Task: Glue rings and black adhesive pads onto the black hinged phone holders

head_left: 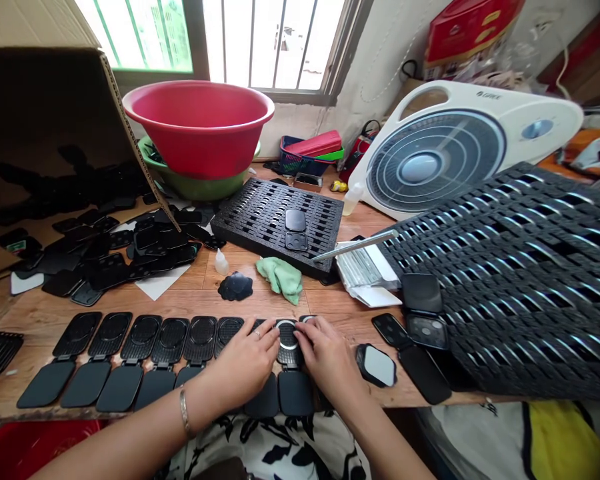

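Note:
Black hinged panels stand side by side along the table's front edge, each with a round recess on its ribbed upper half and a smooth lower half (296,393). A thin silver ring (287,345) lies in the recess of one panel between my hands. My left hand (247,360) rests over the neighbouring panels, its fingers stretched out and the fingertips by the ring's left edge; its thumb is hidden. On the ring's right edge, my right hand (330,360) has its thumb and bent fingers closed. A black piece with a pale square top (379,365) sits to the right.
A heap of black parts (115,257) spills from a cardboard box (45,93). Behind are a black foam tray (260,200), green cloth (281,277), red basin (200,133) and white fan (460,143). A large slotted foam tray (530,287) leans at right beside a stack of strips (363,267).

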Demonstrator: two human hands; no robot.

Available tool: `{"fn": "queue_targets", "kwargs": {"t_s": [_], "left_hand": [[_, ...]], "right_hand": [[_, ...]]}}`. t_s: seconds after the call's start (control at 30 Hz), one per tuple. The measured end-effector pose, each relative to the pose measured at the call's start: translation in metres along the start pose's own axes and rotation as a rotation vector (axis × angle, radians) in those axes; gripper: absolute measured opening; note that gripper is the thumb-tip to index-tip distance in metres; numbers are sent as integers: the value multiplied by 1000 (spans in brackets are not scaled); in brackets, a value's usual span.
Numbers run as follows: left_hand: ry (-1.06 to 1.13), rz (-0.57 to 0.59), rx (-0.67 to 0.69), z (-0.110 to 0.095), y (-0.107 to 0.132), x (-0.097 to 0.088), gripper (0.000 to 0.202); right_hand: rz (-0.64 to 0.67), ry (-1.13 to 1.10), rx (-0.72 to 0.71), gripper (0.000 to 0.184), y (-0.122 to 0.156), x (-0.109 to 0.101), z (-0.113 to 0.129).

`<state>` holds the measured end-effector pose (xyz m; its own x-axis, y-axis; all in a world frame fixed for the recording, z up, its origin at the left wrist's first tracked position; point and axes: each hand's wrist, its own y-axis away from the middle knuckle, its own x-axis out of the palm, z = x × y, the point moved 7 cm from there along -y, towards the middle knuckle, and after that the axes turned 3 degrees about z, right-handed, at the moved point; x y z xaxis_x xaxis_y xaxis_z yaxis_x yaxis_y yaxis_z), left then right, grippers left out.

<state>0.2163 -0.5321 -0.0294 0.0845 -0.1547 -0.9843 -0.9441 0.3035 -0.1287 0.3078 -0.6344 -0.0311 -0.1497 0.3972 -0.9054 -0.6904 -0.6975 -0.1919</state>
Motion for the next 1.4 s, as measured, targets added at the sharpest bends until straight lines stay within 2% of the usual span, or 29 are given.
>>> {"fn": "queue_targets", "kwargs": {"t_s": [0.07, 0.13, 0.2, 0.27, 0.3, 0.37, 0.43, 0.53, 0.63, 0.7, 0.83, 1.0, 1.1, 1.2, 1.27, 1.3, 1.33, 1.4], "left_hand": [[13, 5, 3, -1, 1, -2, 32], [46, -15, 2, 1, -2, -15, 29], [78, -59, -3, 11, -12, -42, 27], [73, -96, -20, 32, -31, -76, 28], [46, -108, -51, 48, -45, -93, 27], [-31, -8, -140, 91, -76, -113, 25], [-77, 57, -259, 143, -105, -124, 23], [-98, 104, -318, 207, -140, -119, 23], [-104, 145, -281, 242, -164, -101, 23], [-112, 156, -240, 250, -178, -90, 25], [-134, 189, -168, 249, -197, -75, 26], [-151, 210, -103, 242, -196, -70, 25], [-145, 210, -86, 242, -194, -75, 23], [-111, 215, -108, 247, -198, -80, 18], [-74, 211, -140, 252, -199, -84, 15], [-52, 203, -154, 254, -199, -86, 14], [-28, 189, -165, 256, -199, -89, 12], [15, 132, -181, 260, -195, -100, 12]], "right_hand": [[6, 33, -34, 22, 4, -1, 2], [15, 7, -49, 23, -2, -6, 5], [-19, -69, -76, 24, -23, -17, 13], [-87, -132, -127, 28, -60, -32, 24], [-94, -135, -149, 28, -83, -36, 31], [-67, -65, -119, 30, -135, -37, 37], [10, 75, 38, 32, -184, -30, 30], [20, 128, 142, 32, -233, -20, 20], [18, 136, 182, 29, -253, -11, 13], [14, 125, 199, 27, -256, -7, 12], [-20, 42, 224, 28, -255, -3, 10], [-115, -204, 256, 21, -250, -10, -1], [-161, -392, 281, 24, -239, -20, -5], [-135, -824, 310, 27, -209, -21, -3], [-85, -1126, 347, 34, -177, -16, 0], [-57, -1197, 359, 37, -159, -14, 2], [-31, -1177, 350, 36, -139, -12, 5], [9, -987, 231, 28, -99, -12, 15]]}}
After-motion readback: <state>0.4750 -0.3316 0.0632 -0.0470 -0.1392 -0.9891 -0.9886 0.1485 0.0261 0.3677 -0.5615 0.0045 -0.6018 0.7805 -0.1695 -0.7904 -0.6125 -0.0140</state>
